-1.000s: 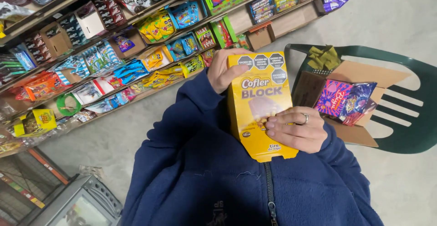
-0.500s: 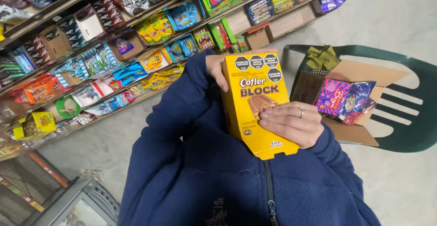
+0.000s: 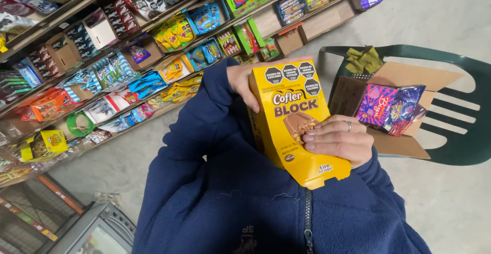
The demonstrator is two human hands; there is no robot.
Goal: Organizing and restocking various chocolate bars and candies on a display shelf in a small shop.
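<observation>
Yellow box | left hand clamped on top edge, right hand clamped across front | risk: could slip, unsupported underneath.

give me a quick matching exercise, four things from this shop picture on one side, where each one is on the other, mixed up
Things:
1. yellow box
2. open cardboard carton
3. green plastic chair
4. purple snack bags

Places:
A. inside the carton
B. on the grey floor, under the carton
C. held between left hand and right hand
D. on the chair seat

Pairs: 1-C, 2-D, 3-B, 4-A
</observation>
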